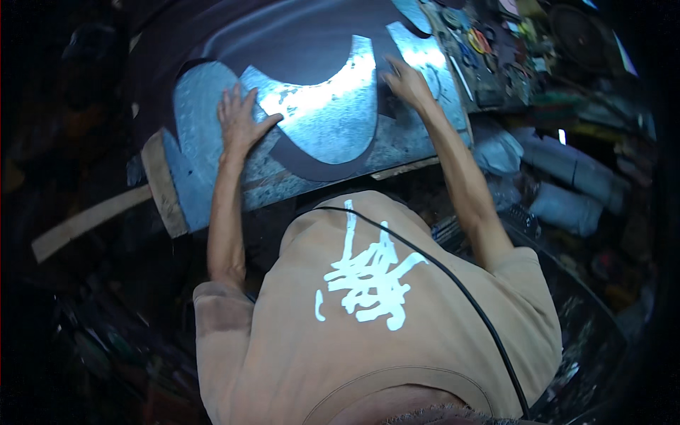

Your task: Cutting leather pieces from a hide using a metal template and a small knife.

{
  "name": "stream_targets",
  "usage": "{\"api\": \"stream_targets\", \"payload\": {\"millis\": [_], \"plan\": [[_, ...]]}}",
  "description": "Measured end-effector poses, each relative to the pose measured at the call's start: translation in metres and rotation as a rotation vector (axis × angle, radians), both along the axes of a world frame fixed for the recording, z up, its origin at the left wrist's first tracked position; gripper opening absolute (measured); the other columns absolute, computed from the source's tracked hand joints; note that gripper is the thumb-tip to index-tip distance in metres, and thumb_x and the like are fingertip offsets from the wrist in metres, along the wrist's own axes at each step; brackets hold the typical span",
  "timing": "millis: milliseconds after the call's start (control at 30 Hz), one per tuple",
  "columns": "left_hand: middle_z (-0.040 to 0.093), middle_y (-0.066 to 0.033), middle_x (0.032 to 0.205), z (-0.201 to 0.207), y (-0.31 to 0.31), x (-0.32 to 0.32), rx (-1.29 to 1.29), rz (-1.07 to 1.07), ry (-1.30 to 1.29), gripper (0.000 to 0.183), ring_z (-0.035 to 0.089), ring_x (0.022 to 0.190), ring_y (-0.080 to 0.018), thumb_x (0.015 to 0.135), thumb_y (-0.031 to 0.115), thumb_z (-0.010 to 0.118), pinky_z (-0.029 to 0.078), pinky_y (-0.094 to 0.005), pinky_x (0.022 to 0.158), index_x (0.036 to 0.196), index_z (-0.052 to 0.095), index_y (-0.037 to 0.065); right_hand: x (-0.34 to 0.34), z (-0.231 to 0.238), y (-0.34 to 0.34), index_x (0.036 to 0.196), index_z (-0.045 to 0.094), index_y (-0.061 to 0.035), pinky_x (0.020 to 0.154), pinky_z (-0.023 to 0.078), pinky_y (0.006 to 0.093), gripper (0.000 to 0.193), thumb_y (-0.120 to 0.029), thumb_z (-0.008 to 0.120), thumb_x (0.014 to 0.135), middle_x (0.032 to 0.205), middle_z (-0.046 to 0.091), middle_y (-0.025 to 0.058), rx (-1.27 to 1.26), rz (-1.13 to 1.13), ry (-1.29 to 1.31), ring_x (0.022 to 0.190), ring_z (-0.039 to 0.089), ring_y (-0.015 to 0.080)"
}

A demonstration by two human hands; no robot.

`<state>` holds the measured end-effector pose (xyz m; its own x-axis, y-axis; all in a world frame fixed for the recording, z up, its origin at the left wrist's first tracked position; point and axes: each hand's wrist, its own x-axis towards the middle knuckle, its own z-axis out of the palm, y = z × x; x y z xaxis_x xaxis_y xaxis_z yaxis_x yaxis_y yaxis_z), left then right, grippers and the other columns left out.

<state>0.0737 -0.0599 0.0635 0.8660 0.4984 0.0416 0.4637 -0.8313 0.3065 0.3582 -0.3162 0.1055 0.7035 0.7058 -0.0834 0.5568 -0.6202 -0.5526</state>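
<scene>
A shiny, pale U-shaped pattern piece (329,124) lies flat on dark brown sheet material (283,42), which looks like leather. My left hand (241,122) rests flat with its fingers spread on the pale worktop (202,106), its thumb reaching the pattern piece's left side. Just beyond the piece's right arm is my right hand (409,83), over the dark sheet. Its fingers are drawn together; whatever they may hold is too small to make out. A rounded dark edge of the sheet shows below the piece.
Scissors (480,40) and other small tools crowd the worktop's right end. Clear plastic-wrapped rolls (574,170) lie to the right, below the worktop. Wooden boards (163,184) stick out at its left front corner. A black cable (453,276) runs across my shirt.
</scene>
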Motion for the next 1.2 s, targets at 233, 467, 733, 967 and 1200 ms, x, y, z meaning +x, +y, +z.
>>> {"api": "stream_targets", "payload": {"millis": [233,467,733,967,1200], "plan": [[0.031,-0.0168,0.154,0.003,0.021,0.008,-0.075,-0.042,0.031,0.090,0.017,0.145,-0.0412,0.069,0.066,0.072,0.011,-0.0584,0.116,0.137,0.052,0.010,0.086,-0.033,0.051,0.142,0.048,-0.0240,0.086,0.052,0.0408,0.062,-0.043,0.068,0.087,0.111,0.067,0.0222,-0.233,0.175,0.106,0.105,0.065,0.0322],[0.030,-0.0127,0.155,-0.009,0.026,0.005,-0.043,-0.068,-0.008,0.092,0.016,0.146,-0.0383,0.071,0.070,0.068,0.009,-0.0556,0.118,0.141,0.049,0.012,0.079,-0.037,0.036,0.141,0.048,-0.0278,0.096,0.052,0.0444,0.059,-0.049,0.063,0.089,0.120,0.064,0.0190,-0.211,0.214,0.111,0.111,0.063,0.0336],[0.030,-0.0118,0.156,-0.008,0.020,0.001,-0.008,-0.101,-0.001,0.092,0.016,0.146,-0.0388,0.072,0.070,0.067,0.009,-0.0565,0.117,0.141,0.048,0.012,0.063,-0.030,0.020,0.141,0.048,-0.0291,0.101,0.050,0.0446,0.057,-0.050,0.061,0.089,0.134,0.057,0.0141,-0.243,0.149,0.115,0.115,0.060,0.0348],[0.031,-0.0143,0.155,-0.010,0.015,-0.001,-0.043,-0.089,-0.041,0.093,0.015,0.146,-0.0401,0.070,0.072,0.067,0.007,-0.0566,0.117,0.139,0.051,0.011,0.058,-0.024,0.022,0.141,0.047,-0.0308,0.100,0.050,0.0451,0.056,-0.050,0.060,0.090,0.133,0.057,0.0155,-0.260,0.148,0.081,0.117,0.059,0.0359],[0.035,-0.0202,0.151,-0.020,0.016,-0.013,-0.001,-0.053,-0.112,0.093,0.020,0.144,-0.0424,0.072,0.074,0.064,0.013,-0.0571,0.116,0.138,0.052,0.011,0.054,-0.030,0.018,0.141,0.047,-0.0194,0.096,0.049,0.0427,0.064,-0.049,0.064,0.088,0.127,0.060,0.0208,-0.070,0.171,-0.005,0.116,0.060,0.0365]]}}
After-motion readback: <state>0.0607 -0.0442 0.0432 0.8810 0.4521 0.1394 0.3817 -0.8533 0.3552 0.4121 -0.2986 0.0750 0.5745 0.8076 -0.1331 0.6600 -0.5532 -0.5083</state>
